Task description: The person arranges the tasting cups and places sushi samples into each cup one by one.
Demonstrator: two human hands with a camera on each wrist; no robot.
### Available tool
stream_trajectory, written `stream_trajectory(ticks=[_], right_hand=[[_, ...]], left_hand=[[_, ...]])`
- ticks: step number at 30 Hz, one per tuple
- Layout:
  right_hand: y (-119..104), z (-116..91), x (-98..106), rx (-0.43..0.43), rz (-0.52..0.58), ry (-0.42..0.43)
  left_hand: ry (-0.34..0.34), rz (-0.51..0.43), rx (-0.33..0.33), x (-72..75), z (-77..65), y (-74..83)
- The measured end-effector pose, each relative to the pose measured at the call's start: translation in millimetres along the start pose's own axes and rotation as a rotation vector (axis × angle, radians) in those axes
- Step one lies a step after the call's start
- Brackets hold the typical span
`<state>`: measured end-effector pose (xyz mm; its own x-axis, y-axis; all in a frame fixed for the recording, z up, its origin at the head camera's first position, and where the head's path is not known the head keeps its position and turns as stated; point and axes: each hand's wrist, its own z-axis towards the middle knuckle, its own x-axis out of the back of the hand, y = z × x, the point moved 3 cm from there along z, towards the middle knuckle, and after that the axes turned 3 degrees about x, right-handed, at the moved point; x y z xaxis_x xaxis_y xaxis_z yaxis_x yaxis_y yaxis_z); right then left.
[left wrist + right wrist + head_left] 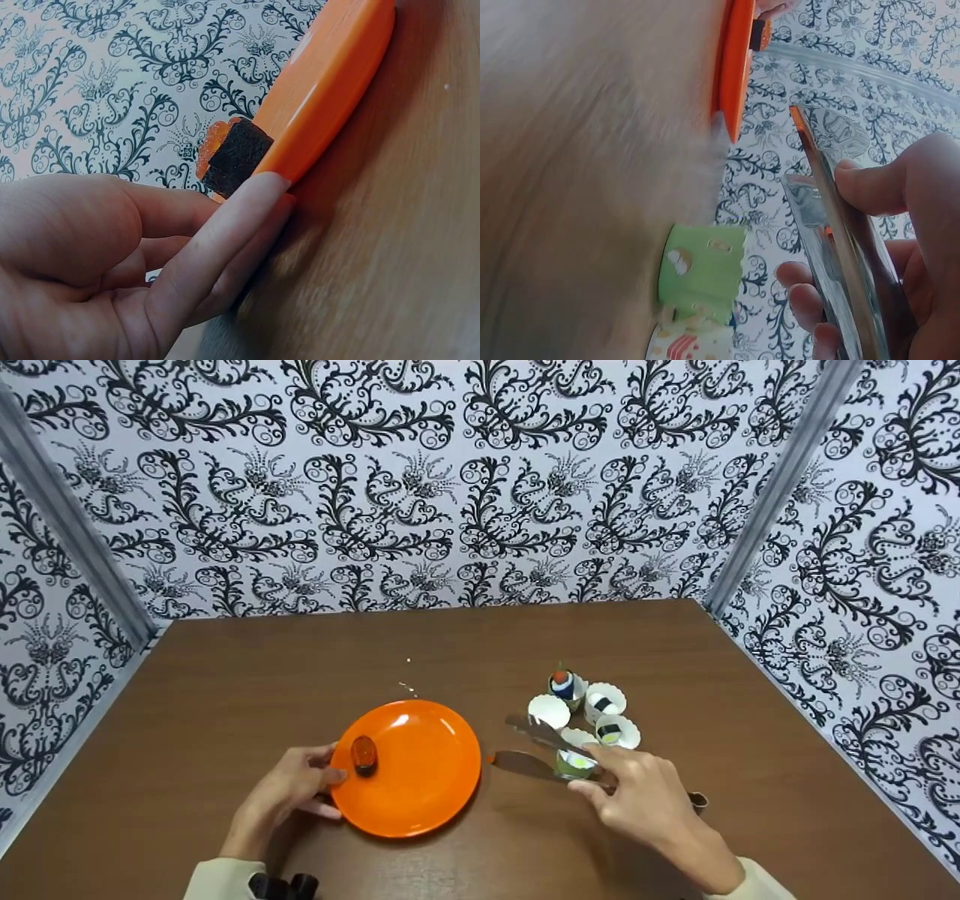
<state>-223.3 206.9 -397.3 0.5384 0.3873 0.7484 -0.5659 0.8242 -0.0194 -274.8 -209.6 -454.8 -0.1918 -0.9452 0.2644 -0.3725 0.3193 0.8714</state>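
Note:
My left hand [296, 784] pinches the left rim of a round orange plate [420, 787], thumb over the edge and other fingers lower down. On the plate, close to that thumb, sits a gunkan sushi piece [364, 756] with orange roe on top and a dark seaweed wrap, clearer in the left wrist view. Metal tongs [844, 255] are gripped in my right hand [645, 795], their two arms spread apart with nothing between the tips. In the head view the tongs overlap a green paper cup [576, 769] and point toward the plate.
Several paper cups stand clustered at right, among them a white cup [549, 711]. One cup holds a sushi piece with a red-orange top [562, 681]; two others hold black-banded pieces [602, 704]. Small pale crumbs [407, 688] lie behind the plate. Patterned walls [420, 510] border the brown table [262, 675].

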Motion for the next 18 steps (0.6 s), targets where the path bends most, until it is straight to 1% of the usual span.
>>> stream_trajectory(ticks=[4,8,15,18], right_hand=[[-6.2,6.7,-3.1,0.009,-0.006,-0.002],[-11.5,11.4,-4.7,-0.010,-0.007,-0.014],[-21.8,18.9,-10.9,-0.038,0.065,-0.117],[-25.2,21.2,-15.1,-0.033,0.075,-0.134]], left_hand=[[0.005,-0.004,-0.008,-0.5,0.4,0.1],[0.013,0.000,-0.002,-0.5,0.4,0.3],[0.017,0.008,0.011,1.3,0.3,-0.2],[0.016,0.002,0.004,0.3,0.0,-0.3]])
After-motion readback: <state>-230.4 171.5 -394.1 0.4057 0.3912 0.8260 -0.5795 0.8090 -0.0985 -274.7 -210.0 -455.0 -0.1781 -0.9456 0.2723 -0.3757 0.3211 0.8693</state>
